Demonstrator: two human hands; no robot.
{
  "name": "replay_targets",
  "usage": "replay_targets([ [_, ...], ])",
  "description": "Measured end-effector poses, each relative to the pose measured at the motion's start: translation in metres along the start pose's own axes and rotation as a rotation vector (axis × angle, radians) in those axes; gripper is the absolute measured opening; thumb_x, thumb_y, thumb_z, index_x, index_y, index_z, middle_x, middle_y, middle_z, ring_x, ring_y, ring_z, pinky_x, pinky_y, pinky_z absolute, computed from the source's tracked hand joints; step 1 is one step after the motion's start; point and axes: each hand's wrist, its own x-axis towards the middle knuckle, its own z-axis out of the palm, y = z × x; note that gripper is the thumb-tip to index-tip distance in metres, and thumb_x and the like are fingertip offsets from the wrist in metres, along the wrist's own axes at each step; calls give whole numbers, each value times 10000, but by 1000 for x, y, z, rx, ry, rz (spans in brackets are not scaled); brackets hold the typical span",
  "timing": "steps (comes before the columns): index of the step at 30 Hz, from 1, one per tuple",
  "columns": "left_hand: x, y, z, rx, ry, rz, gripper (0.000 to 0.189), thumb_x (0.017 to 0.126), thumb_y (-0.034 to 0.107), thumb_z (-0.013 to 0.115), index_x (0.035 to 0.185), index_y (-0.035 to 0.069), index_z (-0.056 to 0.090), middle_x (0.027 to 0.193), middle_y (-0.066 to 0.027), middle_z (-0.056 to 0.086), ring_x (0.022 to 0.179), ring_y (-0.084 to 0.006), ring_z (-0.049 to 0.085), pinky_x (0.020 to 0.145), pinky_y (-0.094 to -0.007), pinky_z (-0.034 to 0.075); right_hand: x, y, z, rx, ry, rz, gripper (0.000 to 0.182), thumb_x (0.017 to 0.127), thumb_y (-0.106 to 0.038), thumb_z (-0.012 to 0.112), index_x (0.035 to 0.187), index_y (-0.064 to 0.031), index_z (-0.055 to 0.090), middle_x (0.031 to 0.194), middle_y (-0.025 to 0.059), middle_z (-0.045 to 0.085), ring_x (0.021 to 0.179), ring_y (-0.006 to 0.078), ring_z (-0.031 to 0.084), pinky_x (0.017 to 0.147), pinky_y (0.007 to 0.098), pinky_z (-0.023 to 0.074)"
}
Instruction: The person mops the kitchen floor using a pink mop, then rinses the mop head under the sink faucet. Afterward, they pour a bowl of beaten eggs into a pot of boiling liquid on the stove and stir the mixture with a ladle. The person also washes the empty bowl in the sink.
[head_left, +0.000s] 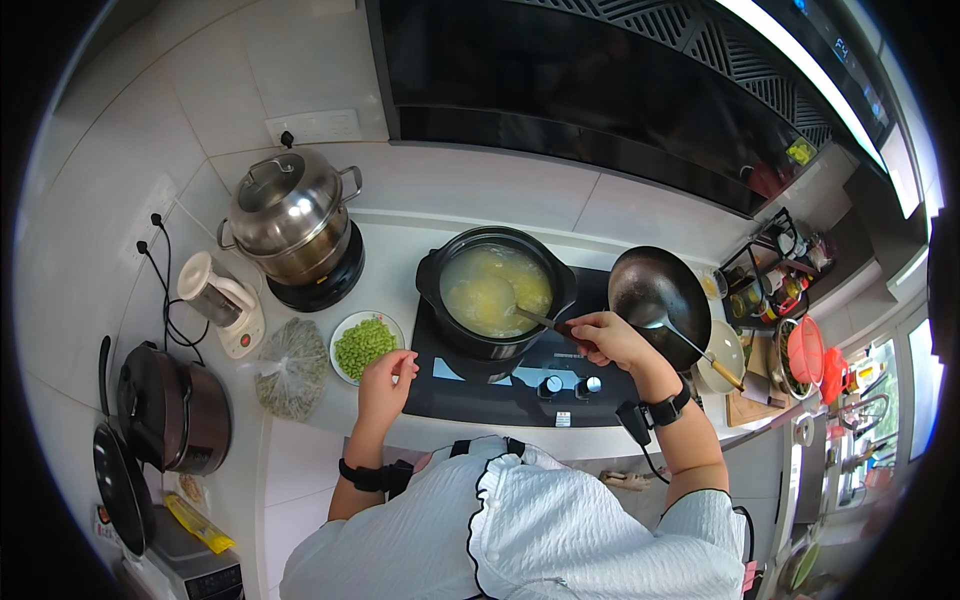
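My right hand grips the dark handle of a metal ladle. The ladle's bowl dips into pale yellow, cloudy soup and is only faintly visible under the liquid. A black two-handled pot holds the soup and stands on a black cooktop with two knobs. My left hand hovers by the cooktop's left edge, fingers curled together, with nothing visible in them. Just beyond it, a white plate carries shelled green beans.
A steel steamer, a blender-like jug appliance, a plastic bag of dried plant matter and a brown cooker stand left. At right are a wok with a spatula, a bowl and a cleaver on a board.
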Motion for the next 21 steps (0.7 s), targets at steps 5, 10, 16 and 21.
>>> replay_targets([
  [5, -2, 3, -4, 16, -9, -5, 161, 911, 110, 554, 967, -21, 630, 778, -108, 660, 671, -174, 657, 606, -272, 517, -4, 2, 0, 213, -63, 21, 337, 922, -99, 505, 1234, 30, 510, 665, 43, 522, 452, 65, 373, 383, 212, 252],
  [10, -5, 3, -3, 21, -9, -9, 154, 907, 99, 553, 968, -18, 631, 792, -110, 663, 675, -175, 659, 612, -273, 519, -21, -7, 9, 124, 26, -121, 314, 929, -102, 508, 1215, 23, 541, 666, 16, 510, 468, 50, 374, 395, 197, 256],
  [16, -4, 3, 0, 31, -14, 0, 147, 900, 91, 557, 969, -15, 632, 801, -110, 666, 678, -178, 660, 617, -275, 520, -41, -17, 13, -76, 180, -287, 335, 920, -115, 537, 1227, 16, 557, 700, -7, 519, 542, 45, 437, 470, 193, 350],
  [21, -1, 3, 3, 20, -28, 4, 148, 902, 94, 555, 973, -9, 633, 795, -108, 667, 680, -177, 660, 616, -274, 519, -63, -22, 13, -427, 350, -566, 364, 863, -101, 590, 1216, -11, 576, 738, 50, 583, 630, 142, 544, 606, 280, 456],
])
